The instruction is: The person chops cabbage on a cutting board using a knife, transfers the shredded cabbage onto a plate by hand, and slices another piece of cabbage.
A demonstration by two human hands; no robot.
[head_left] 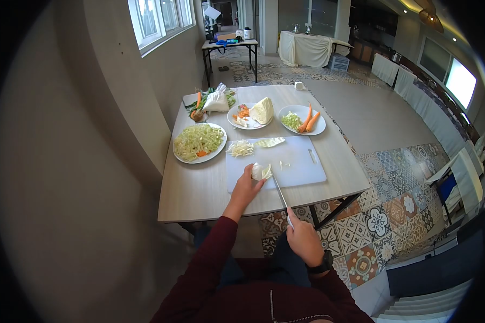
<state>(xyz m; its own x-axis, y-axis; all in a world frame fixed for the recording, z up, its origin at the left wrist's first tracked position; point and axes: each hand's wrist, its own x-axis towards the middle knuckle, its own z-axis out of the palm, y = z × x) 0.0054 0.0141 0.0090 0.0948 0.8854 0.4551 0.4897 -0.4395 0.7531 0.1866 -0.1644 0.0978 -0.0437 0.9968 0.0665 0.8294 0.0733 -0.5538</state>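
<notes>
A piece of cabbage (261, 171) lies near the front edge of the white cutting board (302, 169), with the fingers of my left hand (244, 192) closed round it. My right hand (304, 240) grips the handle of a knife (280, 192), whose blade points away from me and has its tip beside the cabbage piece. Shredded cabbage (241, 148) and a flat cabbage leaf (270, 142) rest along the board's far side. A few small slivers lie right of the knife tip.
Beyond the board are a plate of shredded cabbage (199, 141), a plate with a cabbage wedge (262, 111) and chopped carrot, and a plate with whole carrots (309, 119). A plastic bag (216, 101) sits on greens at the far left. A small white object (299, 85) is at the far edge.
</notes>
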